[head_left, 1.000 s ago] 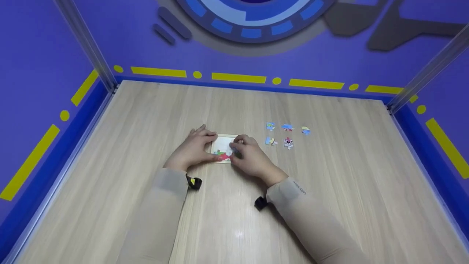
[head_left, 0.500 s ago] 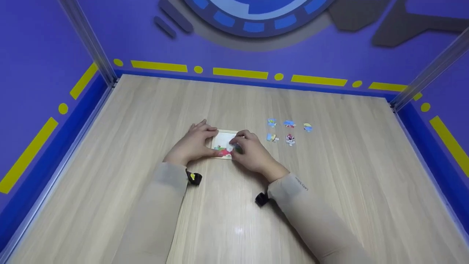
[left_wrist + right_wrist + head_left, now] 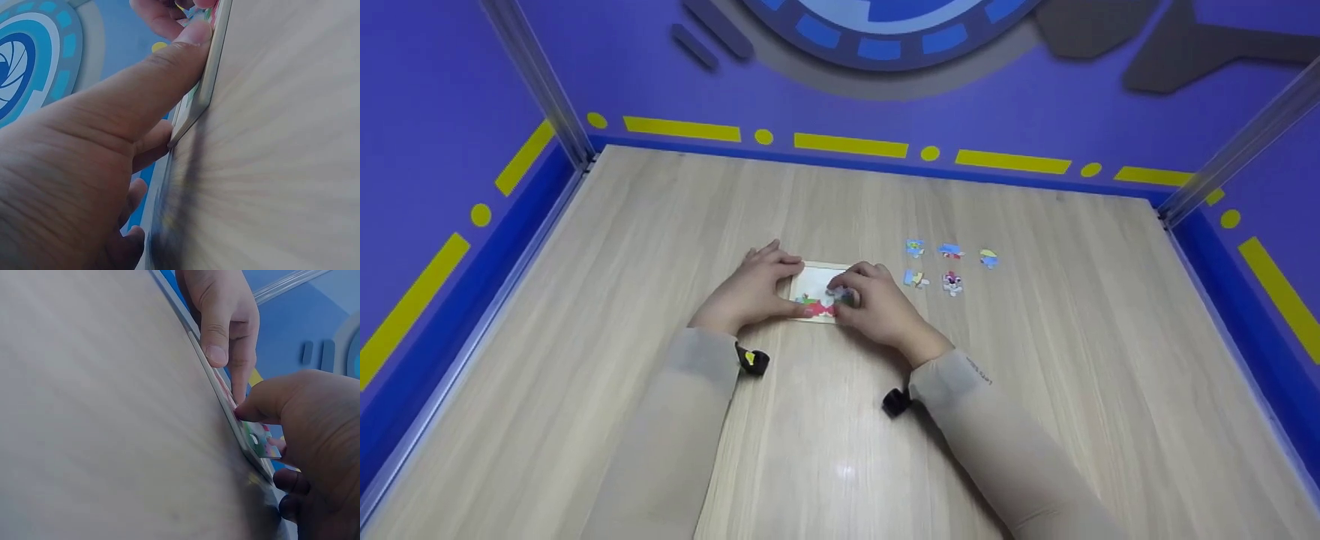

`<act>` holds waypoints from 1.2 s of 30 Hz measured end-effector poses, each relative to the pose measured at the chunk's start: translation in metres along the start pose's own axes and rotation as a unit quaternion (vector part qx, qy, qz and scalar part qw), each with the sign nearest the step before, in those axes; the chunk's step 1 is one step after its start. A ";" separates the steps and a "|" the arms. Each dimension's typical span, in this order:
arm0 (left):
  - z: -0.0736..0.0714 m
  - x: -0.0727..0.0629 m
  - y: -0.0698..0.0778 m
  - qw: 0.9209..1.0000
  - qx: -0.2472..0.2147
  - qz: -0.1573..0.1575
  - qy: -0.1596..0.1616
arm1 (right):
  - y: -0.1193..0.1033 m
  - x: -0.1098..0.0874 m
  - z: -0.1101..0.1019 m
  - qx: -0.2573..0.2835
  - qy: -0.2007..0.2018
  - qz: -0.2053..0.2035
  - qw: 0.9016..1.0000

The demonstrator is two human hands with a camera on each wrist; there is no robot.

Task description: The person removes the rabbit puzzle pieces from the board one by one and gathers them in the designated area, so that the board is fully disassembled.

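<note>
A small pale puzzle tray (image 3: 812, 279) lies on the table, with red and green puzzle pieces (image 3: 816, 308) along its near edge. My left hand (image 3: 751, 289) holds the tray's left side, thumb over the near pieces and index finger at the far corner. In the left wrist view the thumb (image 3: 169, 67) stretches across the rim. My right hand (image 3: 883, 309) pinches a puzzle piece (image 3: 260, 440) between thumb and fingers over the tray's right part. That piece shows green with a white spot in the right wrist view and stands tilted; the fingers partly hide it.
Several loose puzzle pieces lie right of the tray in two rows, among them a piece with a red and white animal face (image 3: 952, 283) and a yellow and blue one (image 3: 988, 259). Blue panels (image 3: 855, 97) wall the wooden table (image 3: 810, 420) at the back and sides.
The head view has tipped slightly, shifting the whole scene upward in it. The pinched piece has turned a little in my right fingers. My left hand keeps its place on the tray.
</note>
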State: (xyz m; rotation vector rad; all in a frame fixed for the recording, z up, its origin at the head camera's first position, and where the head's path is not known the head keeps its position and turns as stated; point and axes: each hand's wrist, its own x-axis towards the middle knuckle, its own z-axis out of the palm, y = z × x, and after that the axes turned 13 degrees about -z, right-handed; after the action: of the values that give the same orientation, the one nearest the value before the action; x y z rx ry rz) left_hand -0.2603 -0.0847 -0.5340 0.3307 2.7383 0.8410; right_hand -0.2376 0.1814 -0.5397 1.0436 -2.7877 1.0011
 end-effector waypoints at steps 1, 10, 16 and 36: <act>0.000 0.000 0.000 1.000 -0.001 0.000 0.000 | 0.001 0.000 0.000 -0.001 0.001 -0.004 1.000; 0.001 0.000 -0.003 1.000 0.008 -0.003 -0.001 | 0.007 -0.001 -0.003 0.006 -0.008 -0.001 1.000; 0.002 -0.001 -0.004 1.000 0.006 -0.001 -0.001 | 0.009 0.000 -0.003 0.015 -0.012 0.020 1.000; 0.001 0.001 -0.002 1.000 0.005 0.000 -0.006 | 0.011 -0.003 -0.010 0.015 -0.009 -0.007 1.000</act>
State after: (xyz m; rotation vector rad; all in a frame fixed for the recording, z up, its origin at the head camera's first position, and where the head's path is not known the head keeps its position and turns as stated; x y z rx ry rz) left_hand -0.2608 -0.0850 -0.5362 0.3351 2.7331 0.8230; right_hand -0.2437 0.1953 -0.5388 1.0775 -2.7840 1.0403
